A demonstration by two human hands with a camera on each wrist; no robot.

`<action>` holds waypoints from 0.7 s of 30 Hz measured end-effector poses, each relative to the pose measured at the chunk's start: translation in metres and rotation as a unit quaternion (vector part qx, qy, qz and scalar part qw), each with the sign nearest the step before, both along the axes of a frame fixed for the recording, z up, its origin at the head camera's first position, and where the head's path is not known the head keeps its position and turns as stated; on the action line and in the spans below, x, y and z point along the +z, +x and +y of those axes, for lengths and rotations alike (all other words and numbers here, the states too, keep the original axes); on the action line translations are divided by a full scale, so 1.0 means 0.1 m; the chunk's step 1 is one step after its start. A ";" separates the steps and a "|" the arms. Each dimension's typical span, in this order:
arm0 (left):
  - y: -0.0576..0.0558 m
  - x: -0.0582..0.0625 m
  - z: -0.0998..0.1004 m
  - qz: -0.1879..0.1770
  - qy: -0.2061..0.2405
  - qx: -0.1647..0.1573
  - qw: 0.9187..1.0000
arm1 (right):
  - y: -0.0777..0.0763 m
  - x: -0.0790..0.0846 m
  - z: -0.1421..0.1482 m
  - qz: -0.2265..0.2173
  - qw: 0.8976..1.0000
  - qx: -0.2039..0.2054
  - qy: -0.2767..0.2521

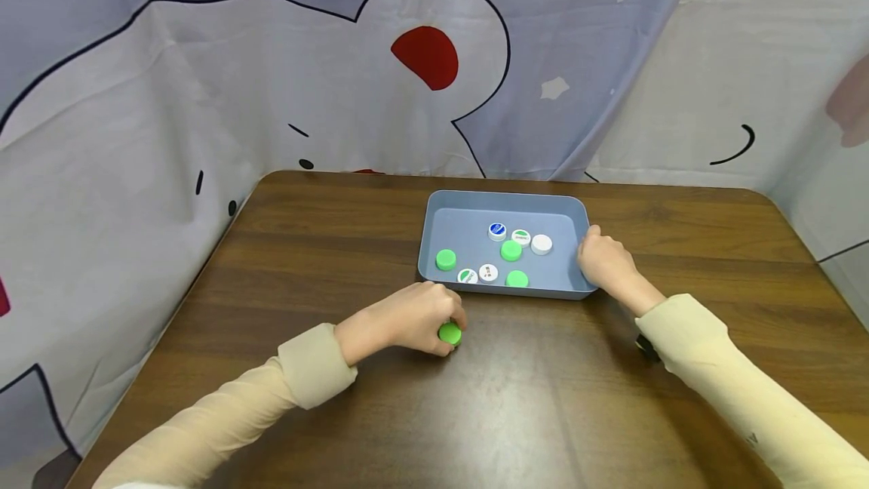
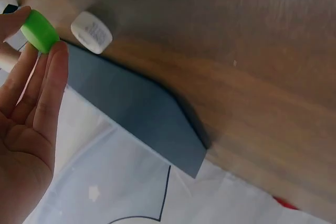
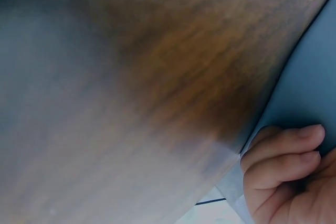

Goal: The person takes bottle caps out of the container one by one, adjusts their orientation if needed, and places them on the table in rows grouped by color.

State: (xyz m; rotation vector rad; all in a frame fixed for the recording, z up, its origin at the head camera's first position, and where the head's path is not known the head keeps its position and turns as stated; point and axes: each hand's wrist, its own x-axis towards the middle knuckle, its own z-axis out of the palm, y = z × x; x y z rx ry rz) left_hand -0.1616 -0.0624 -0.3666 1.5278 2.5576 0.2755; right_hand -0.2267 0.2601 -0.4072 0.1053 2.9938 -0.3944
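Observation:
My left hand pinches a green bottle cap between thumb and fingers, just in front of the tray. The left wrist view shows this green cap between the fingertips, with a white cap on the table beside it. On the right, my right hand grips the side wall of a blue-grey tray. Its curled fingers lie against the outside of the tray wall in the right wrist view; the thumb is hidden there. Inside the tray lie several green caps and white caps, plus a blue-and-white cap.
A brown wooden table carries the tray near its back edge. Behind it hangs a printed cloth, which also runs along both sides. A small dark object shows under the right sleeve.

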 end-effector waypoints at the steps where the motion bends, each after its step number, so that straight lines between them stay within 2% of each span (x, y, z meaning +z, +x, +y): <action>1: 0.01 -0.02 0.00 -0.006 -0.002 0.002 1.000 | 0.00 0.00 0.00 -0.001 1.000 0.000 0.000; 10: 0.07 -0.13 -0.03 -0.032 -0.013 -0.002 0.999 | 0.00 0.01 -0.01 -0.007 1.000 -0.002 0.001; 21: 0.09 -0.20 -0.05 -0.016 -0.009 -0.018 1.000 | 0.00 0.01 0.00 -0.003 1.000 0.001 0.001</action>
